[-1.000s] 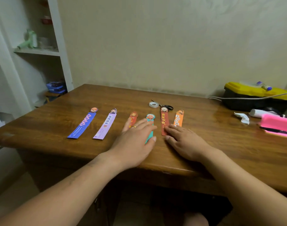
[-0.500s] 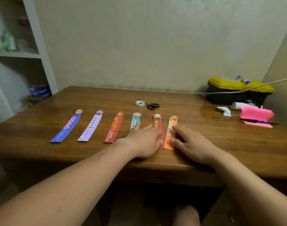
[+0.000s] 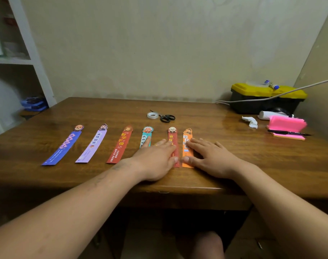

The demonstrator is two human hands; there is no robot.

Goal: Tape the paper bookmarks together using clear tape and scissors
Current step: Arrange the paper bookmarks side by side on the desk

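Observation:
Several paper bookmarks lie in a row on the wooden table (image 3: pixel 234 156): blue (image 3: pixel 63 145), lilac (image 3: pixel 93 144), red (image 3: pixel 121 144), teal (image 3: pixel 146 136), dark red (image 3: pixel 172 136) and orange (image 3: pixel 187 139). My left hand (image 3: pixel 155 157) lies flat, palm down, over the lower teal and dark red bookmarks. My right hand (image 3: pixel 210 156) rests flat on the orange bookmark's right side, thumb near its lower end. The dark red and orange bookmarks lie close side by side. A roll of clear tape (image 3: pixel 152 115) and black scissors (image 3: pixel 166 117) sit behind the row.
A black box with a yellow lid (image 3: pixel 267 99) and a white cable (image 3: pixel 271 97) are at the back right. A crumpled tissue (image 3: pixel 251 121), a white tube (image 3: pixel 267 115) and a pink pad with a pen (image 3: pixel 286 128) lie to the right. White shelves (image 3: pixel 19 60) stand left.
The view has swung right. My left hand has slid right off the red bookmark onto the teal and dark red ones. My right hand now rests on the orange bookmark.

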